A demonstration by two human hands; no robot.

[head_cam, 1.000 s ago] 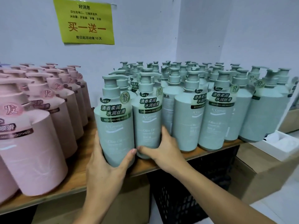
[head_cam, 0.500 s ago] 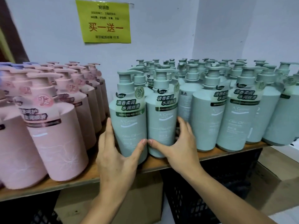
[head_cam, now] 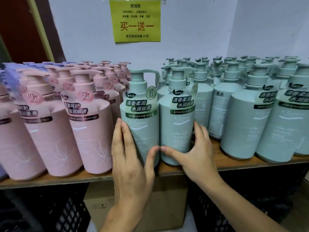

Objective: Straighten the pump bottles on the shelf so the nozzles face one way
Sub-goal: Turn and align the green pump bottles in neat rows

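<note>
Two mint-green pump bottles stand upright at the front of a wooden shelf (head_cam: 50, 179), side by side and nearly touching. My left hand (head_cam: 132, 158) wraps the lower body of the left green bottle (head_cam: 141, 111), whose nozzle points right. My right hand (head_cam: 195, 153) wraps the lower body of the right green bottle (head_cam: 179, 118), thumb across its front; its nozzle also points right. My two thumbs almost meet between the bottles.
Rows of pink pump bottles (head_cam: 87, 124) fill the shelf to the left, with purple ones behind. More green bottles (head_cam: 247, 121) crowd the right. A yellow-green sign (head_cam: 136, 20) hangs on the wall. Black crates (head_cam: 41, 211) and a cardboard box (head_cam: 133, 206) sit below.
The view has shifted left, so the bottles now sit further right in frame. Both hands keep their hold on the two front green bottles, which stand slightly further back on the shelf.
</note>
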